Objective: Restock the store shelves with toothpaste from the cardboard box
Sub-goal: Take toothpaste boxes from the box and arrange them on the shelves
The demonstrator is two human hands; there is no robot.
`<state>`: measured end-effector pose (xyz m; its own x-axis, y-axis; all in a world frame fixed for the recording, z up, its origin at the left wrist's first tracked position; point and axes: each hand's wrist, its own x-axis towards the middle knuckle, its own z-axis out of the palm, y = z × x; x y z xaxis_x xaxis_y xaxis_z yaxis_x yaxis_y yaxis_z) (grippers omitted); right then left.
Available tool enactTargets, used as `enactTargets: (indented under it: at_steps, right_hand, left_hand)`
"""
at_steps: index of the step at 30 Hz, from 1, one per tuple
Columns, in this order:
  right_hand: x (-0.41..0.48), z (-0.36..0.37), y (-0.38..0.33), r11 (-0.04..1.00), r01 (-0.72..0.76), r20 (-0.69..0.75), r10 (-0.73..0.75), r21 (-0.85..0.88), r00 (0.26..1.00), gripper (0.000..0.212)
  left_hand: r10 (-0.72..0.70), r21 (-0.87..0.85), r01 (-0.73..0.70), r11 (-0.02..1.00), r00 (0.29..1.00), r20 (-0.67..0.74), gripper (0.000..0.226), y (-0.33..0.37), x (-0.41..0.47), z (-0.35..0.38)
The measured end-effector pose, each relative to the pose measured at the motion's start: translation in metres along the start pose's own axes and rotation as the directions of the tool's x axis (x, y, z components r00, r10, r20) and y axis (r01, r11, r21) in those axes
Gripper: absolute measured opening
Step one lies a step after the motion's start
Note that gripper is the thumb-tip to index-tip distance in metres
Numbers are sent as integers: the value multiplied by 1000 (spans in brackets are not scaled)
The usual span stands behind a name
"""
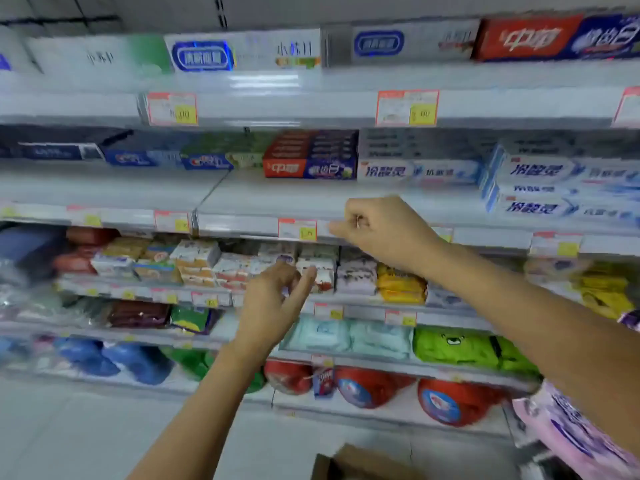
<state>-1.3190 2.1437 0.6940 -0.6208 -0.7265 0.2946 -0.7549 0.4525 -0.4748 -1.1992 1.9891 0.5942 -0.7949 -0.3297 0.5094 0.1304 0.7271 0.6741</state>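
Toothpaste boxes line the second shelf (277, 195): a red and blue stack (310, 155), white and blue ones (419, 171) beside it, and a bigger white stack (561, 183) at the right. My right hand (381, 230) is curled loosely at that shelf's front edge, with nothing in it. Lower down, my left hand (273, 303) hovers with fingers apart in front of the soap shelf, empty too. A corner of the cardboard box (360, 464) shows at the bottom; its contents are hidden.
The top shelf holds more toothpaste boxes (242, 50). Price tags (298, 229) line the shelf rails. Soap bars (197, 261), green packs (453, 344) and red pouches (367, 386) fill the lower shelves. The front strip of the second shelf is bare.
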Motion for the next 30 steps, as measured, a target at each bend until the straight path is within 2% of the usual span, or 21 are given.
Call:
enactTargets:
  at_steps: [2, 4, 7, 10, 14, 17, 19, 21, 23, 24, 26, 28, 30]
  right_hand:
    - [-29, 45, 28, 995, -103, 142, 102, -4, 985, 38]
    - [-57, 90, 56, 980, -199, 260, 193, -3, 946, 32]
    - [-98, 159, 94, 933, -360, 391, 324, 20, 861, 23]
    - [-146, 230, 129, 882, -472, 474, 421, -12, 774, 20]
    - [-218, 327, 177, 764, -640, 535, 576, -82, 619, 41]
    - [-277, 396, 216, 603, -771, 522, 733, -204, 435, 35]
    - [-308, 433, 228, 515, -836, 508, 779, -188, 366, 39]
    - [-344, 474, 243, 443, -877, 559, 781, -184, 278, 37]
    - [-378, 512, 255, 373, -906, 606, 774, -201, 185, 20]
    - [-395, 531, 262, 333, -918, 613, 777, -213, 140, 21]
    - [-420, 566, 271, 273, -933, 634, 771, -234, 67, 42]
    - [-436, 598, 276, 196, -949, 630, 776, -246, -3, 56]
    - [-447, 628, 280, 136, -960, 616, 786, -244, -45, 69]
  left_hand:
    - [-136, 3, 137, 991, 987, 83, 46, -22, -36, 23]
    - [-286, 31, 285, 958, 942, 174, 46, -48, -72, 47]
    - [-471, 75, 473, 878, 822, 321, 33, -92, -127, 81]
    - [-569, 136, 579, 804, 682, 460, 26, -139, -181, 112]
    - [-657, 257, 631, 732, 556, 508, 21, -193, -248, 155]
    - [-694, 388, 600, 699, 438, 571, 3, -227, -291, 193]
    - [-690, 475, 527, 705, 351, 634, 11, -252, -322, 223]
    - [-710, 518, 522, 678, 280, 646, 7, -276, -352, 251]
    - [-706, 549, 473, 689, 269, 655, 7, -303, -385, 277]
    - [-699, 572, 421, 704, 271, 662, 11, -317, -400, 287]
    - [-694, 603, 346, 719, 308, 651, 22, -341, -425, 300]
    - [-646, 594, 258, 762, 372, 667, 44, -364, -448, 308]
    - [-645, 585, 271, 764, 339, 685, 73, -379, -465, 312]
